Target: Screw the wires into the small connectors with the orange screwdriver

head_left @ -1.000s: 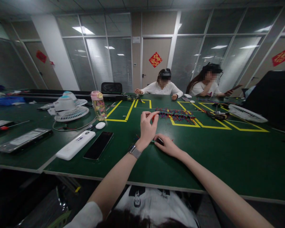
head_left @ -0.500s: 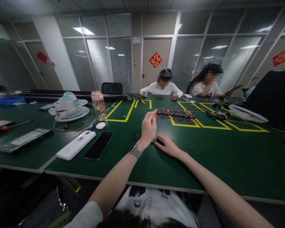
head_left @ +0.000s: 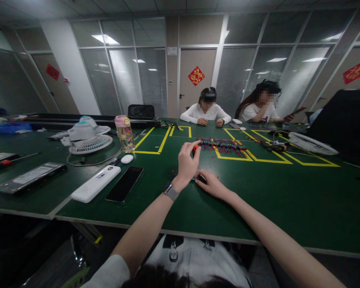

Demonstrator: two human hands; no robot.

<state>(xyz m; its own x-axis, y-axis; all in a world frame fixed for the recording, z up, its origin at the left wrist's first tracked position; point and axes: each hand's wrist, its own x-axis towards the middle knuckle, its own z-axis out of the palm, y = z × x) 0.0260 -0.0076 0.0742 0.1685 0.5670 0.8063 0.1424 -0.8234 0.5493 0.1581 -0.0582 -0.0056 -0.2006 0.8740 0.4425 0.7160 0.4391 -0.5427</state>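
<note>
My left hand (head_left: 188, 162), with a watch (head_left: 170, 191) on its wrist, is raised over the table with fingers curled round a small orange-ended tool (head_left: 196, 148). Most of that tool is hidden, so its kind does not show. Just below, my right hand (head_left: 209, 182) rests on the table, fingers closed at a small green circuit board (head_left: 193, 179) with thin red and blue wires. A dark piece (head_left: 201, 180) shows under the right fingers. Beyond my hands lies a row of wired circuit boards (head_left: 223, 146) with tangled red and blue leads.
Left of my arms lie a black phone (head_left: 125, 184), a white power bank (head_left: 96, 183) and a white earbud case (head_left: 127, 159). A bottle (head_left: 125, 134) and a white fan (head_left: 90, 138) stand farther off. Two people sit opposite. Yellow tape (head_left: 237, 157) marks the green table.
The fingers of my left hand have bent and drawn back around the orange end, which shows more now. My right hand stays in place. The person opposite has brought a hand inward.
</note>
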